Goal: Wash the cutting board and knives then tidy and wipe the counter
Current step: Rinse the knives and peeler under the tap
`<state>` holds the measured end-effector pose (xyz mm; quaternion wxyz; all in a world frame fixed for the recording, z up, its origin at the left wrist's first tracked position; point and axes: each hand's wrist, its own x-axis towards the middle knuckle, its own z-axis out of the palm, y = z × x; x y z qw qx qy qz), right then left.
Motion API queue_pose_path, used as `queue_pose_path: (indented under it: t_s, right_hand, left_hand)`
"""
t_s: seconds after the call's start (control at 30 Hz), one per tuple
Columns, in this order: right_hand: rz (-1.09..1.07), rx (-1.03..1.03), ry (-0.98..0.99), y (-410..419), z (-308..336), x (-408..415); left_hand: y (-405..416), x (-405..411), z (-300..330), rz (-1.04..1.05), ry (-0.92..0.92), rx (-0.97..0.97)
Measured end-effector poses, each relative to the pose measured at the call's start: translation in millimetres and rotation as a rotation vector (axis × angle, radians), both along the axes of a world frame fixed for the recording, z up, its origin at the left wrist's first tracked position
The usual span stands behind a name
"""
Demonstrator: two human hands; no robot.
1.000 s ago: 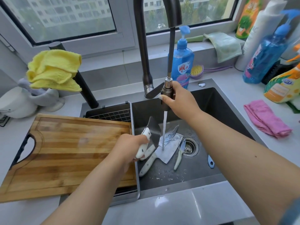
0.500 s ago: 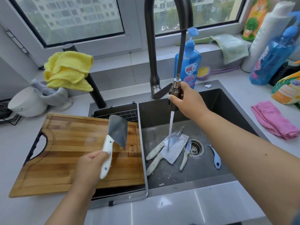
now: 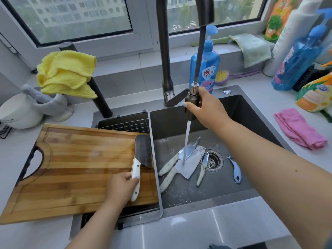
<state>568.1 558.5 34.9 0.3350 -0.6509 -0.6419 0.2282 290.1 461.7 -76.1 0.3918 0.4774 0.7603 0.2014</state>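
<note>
Water runs from the dark pull-out spray head (image 3: 191, 103), which the right hand (image 3: 206, 106) holds with fingers wrapped round it, onto three white-handled knives (image 3: 183, 159) lying in the dark steel sink (image 3: 251, 112) beside the drain. The left hand (image 3: 120, 187) has its fingers closed on the white handle of a broad dark-bladed cleaver (image 3: 142, 155), set on the right edge of the striped wooden cutting board (image 3: 75, 169), which rests over the sink's left section. A wet handle could slip in that grip, I judge, and the cleaver could slide off the board's edge into the basin.
</note>
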Motion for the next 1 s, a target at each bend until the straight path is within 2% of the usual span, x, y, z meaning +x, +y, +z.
queue_pose_path:
  t_s: [0.13, 0.2, 0.33, 0.43, 0.53, 0.7, 0.87, 1.0]
  right_hand:
    - [0.009, -0.007, 0.015, 1.1, 0.1, 1.2]
    - [0.014, -0.007, 0.005, 1.2, -0.2, 3.3]
    - [0.025, -0.011, -0.013, 0.6, 0.5, 9.4]
    - [0.045, -0.003, -0.033, -0.6, 1.9, 15.4]
    - [0.087, 0.006, -0.040, -0.5, 2.7, 19.7]
    - [0.139, 0.013, -0.024, 6.7, -0.9, 30.0]
    - [0.183, 0.018, -0.019, 14.8, -2.0, 41.8]
    - [0.208, 0.031, -0.025, 19.3, -2.3, 51.3]
  left_hand:
    - [3.0, -3.7, 1.7, -0.146, 0.294, -0.044]
    - [6.5, 1.4, 14.2, -0.166, 0.373, 0.024]
    - [24.6, 38.9, 47.3, -0.218, 0.266, 0.312]
    - [45.3, 84.0, 47.8, -0.308, 0.166, 0.334]
    - [66.2, 124.1, 20.4, -0.377, 0.135, 0.143]
    - [87.4, 160.1, -36.2, -0.511, 0.375, -0.267]
    - [92.6, 158.0, -94.8, -0.396, 0.379, -0.433]
    - [93.4, 157.8, -121.3, -0.404, 0.477, -0.551]
